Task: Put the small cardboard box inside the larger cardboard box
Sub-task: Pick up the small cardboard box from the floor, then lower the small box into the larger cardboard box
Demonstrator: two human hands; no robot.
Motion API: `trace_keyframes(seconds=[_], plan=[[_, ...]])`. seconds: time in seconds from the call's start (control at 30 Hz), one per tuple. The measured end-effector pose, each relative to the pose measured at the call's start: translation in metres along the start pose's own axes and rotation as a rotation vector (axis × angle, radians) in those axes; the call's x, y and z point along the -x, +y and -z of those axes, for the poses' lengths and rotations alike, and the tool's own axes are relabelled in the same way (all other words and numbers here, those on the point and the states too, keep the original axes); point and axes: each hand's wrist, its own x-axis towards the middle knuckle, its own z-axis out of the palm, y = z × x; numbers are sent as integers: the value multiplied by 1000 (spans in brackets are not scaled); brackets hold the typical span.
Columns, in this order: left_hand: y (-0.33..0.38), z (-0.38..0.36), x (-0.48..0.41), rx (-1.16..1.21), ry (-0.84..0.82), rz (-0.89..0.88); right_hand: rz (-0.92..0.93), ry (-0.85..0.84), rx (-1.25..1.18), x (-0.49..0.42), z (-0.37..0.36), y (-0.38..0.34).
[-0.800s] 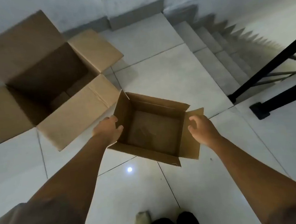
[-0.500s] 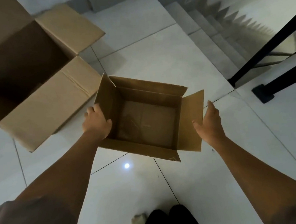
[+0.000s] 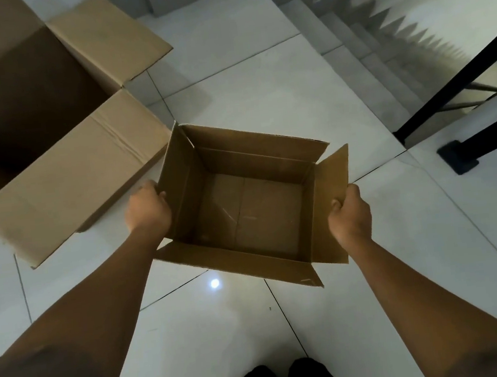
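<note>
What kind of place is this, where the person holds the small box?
Most likely an indoor stair landing. The floor is laid with large pale glossy tiles, a flight of steps goes off from its far edge, and a black metal railing with a floor foot stands on the right.

Pale glossy tiled floor (image 3: 262, 101) with dark grout lines carries a small bright light reflection (image 3: 214, 283). Right of that spot, grey stairs (image 3: 358, 51) run off — a sawtooth shadow falls beside them — and a black railing (image 3: 456, 80) ends in a base foot (image 3: 458, 157).
</note>
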Motion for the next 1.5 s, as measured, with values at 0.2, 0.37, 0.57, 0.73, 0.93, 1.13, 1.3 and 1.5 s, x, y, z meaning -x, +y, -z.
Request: trace_keyframes(seconds=[0.2,0.37,0.57,0.73,0.93,1.13,1.3,1.5], plan=[[17,38,34,126,-18,-44,51,18,80,20,47,-18],[45,98,64,231,-42,-39,116,47,101,40,114,-48],[81,191,81,291,-22,-33,203,88,87,56,200,-104],[95,264,76,293,26,-36,305,110,78,59,255,-168],[74,330,49,346,227,1,424,149,36,66,264,-258],[7,361,0,327,334,38,529,130,17,79,213,-344],[-60,366,-54,353,342,162,578,84,28,83,146,-418],[-127,358,-101,394,348,285,674,29,45,81,70,-491]])
